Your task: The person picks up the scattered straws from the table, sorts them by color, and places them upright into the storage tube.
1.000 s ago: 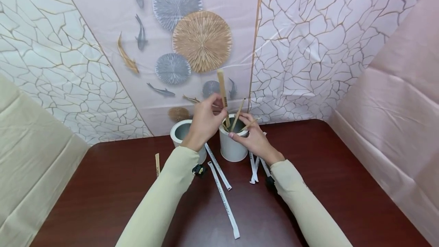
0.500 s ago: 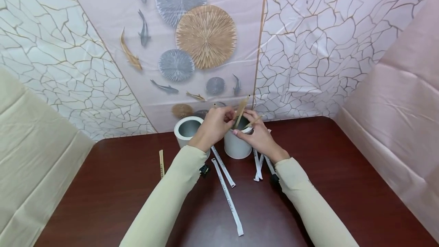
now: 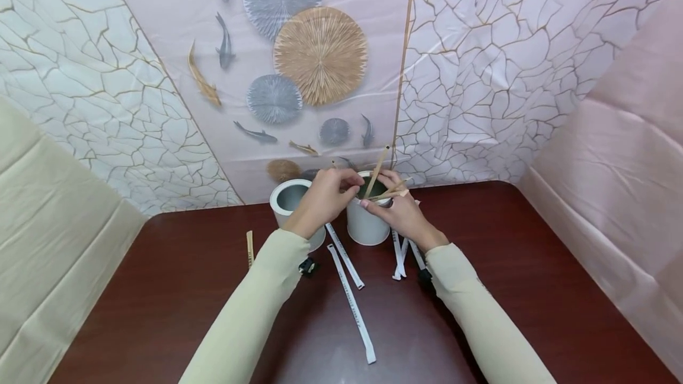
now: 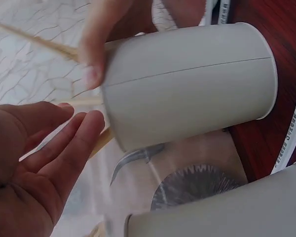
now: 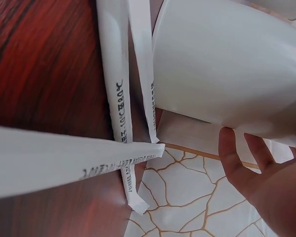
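The step in hand looks to be settling tan sticks (image 3: pixel 377 172) in the right can (image 3: pixel 368 229), where they lean with their ends poking past the rim. The left hand (image 3: pixel 325 194) is at the opening's left edge, fingers nearly straight and thumb apart from them — apparently pinching nothing, though I cannot tell whether a stick behind the fingertips touches them. The right hand (image 3: pixel 402 209) grips the can near its rim, thumb in front, fingers on its right side, just beside the sticks. The next move probably calls for a steady can — and left fingers that clear the sticks.
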The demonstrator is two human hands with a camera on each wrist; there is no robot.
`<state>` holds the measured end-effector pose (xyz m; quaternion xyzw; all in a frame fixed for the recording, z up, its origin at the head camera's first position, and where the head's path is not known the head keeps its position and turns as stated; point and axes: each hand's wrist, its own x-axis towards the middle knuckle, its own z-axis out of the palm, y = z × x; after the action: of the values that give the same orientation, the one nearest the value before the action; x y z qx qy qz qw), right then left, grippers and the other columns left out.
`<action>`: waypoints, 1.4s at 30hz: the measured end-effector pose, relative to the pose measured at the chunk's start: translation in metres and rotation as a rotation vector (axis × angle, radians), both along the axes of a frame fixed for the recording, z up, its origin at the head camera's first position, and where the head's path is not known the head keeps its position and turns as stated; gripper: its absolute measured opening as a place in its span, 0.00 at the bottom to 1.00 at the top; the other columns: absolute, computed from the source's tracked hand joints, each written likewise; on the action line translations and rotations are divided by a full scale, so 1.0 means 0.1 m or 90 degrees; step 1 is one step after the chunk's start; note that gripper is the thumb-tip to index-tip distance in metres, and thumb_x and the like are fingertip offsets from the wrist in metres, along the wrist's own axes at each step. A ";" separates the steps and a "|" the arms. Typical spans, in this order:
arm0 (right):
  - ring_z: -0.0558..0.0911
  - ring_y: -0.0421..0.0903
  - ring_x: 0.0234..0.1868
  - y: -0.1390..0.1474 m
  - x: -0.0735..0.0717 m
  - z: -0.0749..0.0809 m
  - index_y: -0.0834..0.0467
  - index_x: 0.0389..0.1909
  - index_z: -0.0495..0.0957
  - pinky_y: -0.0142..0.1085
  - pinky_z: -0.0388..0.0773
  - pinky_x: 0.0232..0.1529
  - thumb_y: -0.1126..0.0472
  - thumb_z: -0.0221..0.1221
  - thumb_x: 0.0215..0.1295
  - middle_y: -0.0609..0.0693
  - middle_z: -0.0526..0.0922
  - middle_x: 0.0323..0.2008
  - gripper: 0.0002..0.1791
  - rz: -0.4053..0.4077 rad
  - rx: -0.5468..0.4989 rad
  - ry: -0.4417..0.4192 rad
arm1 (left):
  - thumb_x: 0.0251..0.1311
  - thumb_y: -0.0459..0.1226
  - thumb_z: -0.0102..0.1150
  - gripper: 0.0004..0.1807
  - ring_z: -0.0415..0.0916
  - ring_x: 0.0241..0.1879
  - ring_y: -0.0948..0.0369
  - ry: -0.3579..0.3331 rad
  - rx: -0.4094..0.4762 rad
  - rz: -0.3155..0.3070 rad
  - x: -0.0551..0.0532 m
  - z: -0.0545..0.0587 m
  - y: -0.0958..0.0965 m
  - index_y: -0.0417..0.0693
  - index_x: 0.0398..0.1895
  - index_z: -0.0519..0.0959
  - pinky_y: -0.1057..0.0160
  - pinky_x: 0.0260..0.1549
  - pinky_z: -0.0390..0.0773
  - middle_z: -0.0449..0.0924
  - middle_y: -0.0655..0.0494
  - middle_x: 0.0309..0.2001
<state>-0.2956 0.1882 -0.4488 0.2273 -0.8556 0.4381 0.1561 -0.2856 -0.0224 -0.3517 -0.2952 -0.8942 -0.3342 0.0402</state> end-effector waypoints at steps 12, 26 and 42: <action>0.67 0.61 0.72 0.03 0.04 0.02 0.61 0.74 0.72 0.61 0.70 0.67 0.55 0.73 0.66 0.61 0.66 0.72 0.38 -0.021 -0.001 0.011 | 0.73 0.39 0.65 0.08 0.88 0.41 0.56 0.014 0.078 0.047 0.46 0.37 -0.82 0.48 0.46 0.89 0.56 0.44 0.85 0.89 0.56 0.44; 0.68 0.60 0.71 0.06 0.03 0.03 0.62 0.73 0.72 0.60 0.71 0.65 0.55 0.73 0.66 0.61 0.66 0.72 0.37 -0.018 0.001 0.027 | 0.76 0.41 0.62 0.23 0.87 0.40 0.55 -0.302 0.149 0.236 0.82 -0.22 -1.84 0.33 0.62 0.75 0.57 0.39 0.89 0.83 0.40 0.49; 0.68 0.60 0.71 -0.02 -0.02 -0.02 0.62 0.73 0.72 0.61 0.71 0.64 0.55 0.72 0.66 0.61 0.66 0.72 0.37 -0.010 -0.004 0.026 | 0.69 0.37 0.68 0.22 0.85 0.34 0.55 -0.423 0.078 0.375 0.77 -0.92 -2.05 0.30 0.57 0.73 0.56 0.33 0.89 0.81 0.41 0.38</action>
<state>-0.2979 0.1858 -0.4505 0.2293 -0.8527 0.4346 0.1773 -0.2088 -0.2269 -0.4434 0.0982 -0.8830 -0.4375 -0.1387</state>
